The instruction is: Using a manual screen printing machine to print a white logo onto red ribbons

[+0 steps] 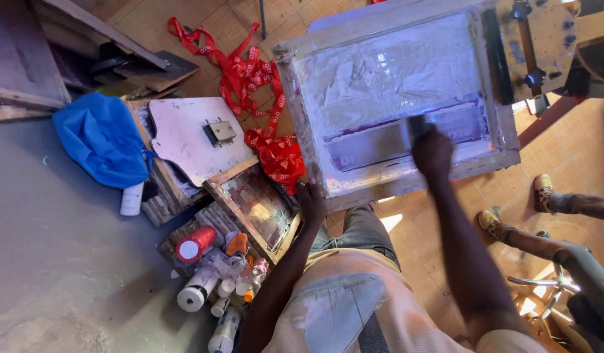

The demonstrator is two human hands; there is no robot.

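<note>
Fingers of the right hand (433, 151) wrap a squeegee (416, 125) on the large screen-printing frame (397, 98); left hand (310, 202) fingers curl around its wooden near edge. Stiff and probably light, the frame seems best gripped by its rails. Red ribbons (266, 117) lie on the tiled floor (217, 16).

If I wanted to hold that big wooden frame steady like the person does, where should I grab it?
Probably the near wooden rail of the printing frame, at its left corner, coming from below, where the left hand already grips. The rail is a bare, straight edge facing the person. The mesh middle is wet with ink, where the right hand grips the squeegee, and the far side is clamped.
</note>
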